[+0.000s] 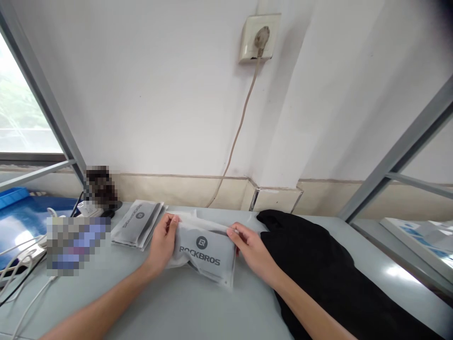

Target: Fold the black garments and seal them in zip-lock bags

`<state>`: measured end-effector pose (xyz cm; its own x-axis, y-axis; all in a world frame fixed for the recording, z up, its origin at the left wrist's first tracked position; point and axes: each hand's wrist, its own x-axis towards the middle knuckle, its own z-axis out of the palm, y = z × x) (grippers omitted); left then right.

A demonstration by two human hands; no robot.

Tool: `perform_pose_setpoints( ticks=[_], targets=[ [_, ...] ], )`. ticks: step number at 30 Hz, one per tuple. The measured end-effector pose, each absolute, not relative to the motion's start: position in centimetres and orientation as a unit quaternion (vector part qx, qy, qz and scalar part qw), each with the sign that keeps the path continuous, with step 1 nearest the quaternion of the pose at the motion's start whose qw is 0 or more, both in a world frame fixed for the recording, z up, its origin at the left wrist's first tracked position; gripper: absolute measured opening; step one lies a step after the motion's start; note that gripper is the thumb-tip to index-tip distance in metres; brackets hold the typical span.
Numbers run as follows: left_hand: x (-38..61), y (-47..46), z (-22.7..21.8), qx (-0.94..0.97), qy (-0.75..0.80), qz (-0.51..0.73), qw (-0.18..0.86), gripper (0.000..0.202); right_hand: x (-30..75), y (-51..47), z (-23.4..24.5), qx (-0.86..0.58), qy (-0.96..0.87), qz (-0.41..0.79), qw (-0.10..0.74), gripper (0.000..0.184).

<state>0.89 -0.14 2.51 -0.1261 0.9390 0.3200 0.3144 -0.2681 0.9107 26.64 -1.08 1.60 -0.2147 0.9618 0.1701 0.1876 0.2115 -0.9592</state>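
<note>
A frosted white pouch (pixel 205 252) printed with ROCKBROS lies on the grey table (pixel 184 307) in front of me, with something dark inside. My left hand (pixel 163 243) grips its left end, fingers curled over the top edge. My right hand (pixel 249 248) pinches its upper right corner. Both hands are closed on the pouch.
A stack of similar packed pouches (pixel 138 222) lies just left of my hands. A large black cloth (pixel 318 269) covers the table's right side. Power strips and white cables (pixel 24 264) sit at the far left. A cord runs up the wall to a socket (pixel 260 40).
</note>
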Motion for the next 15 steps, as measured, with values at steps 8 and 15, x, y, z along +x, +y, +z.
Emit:
perform_pose_setpoints(
  ticks=[8,15],
  targets=[
    [1.0,-0.6,2.7,0.526,0.421,0.419,0.609,0.053,27.2,-0.4,1.2,-0.492,-0.512,0.446,0.545,0.047],
    [2.0,-2.0,2.7,0.596,0.359,0.258,0.671,0.054,26.0,-1.6,1.1,-0.411,-0.636,0.525,0.388,0.048]
  ],
)
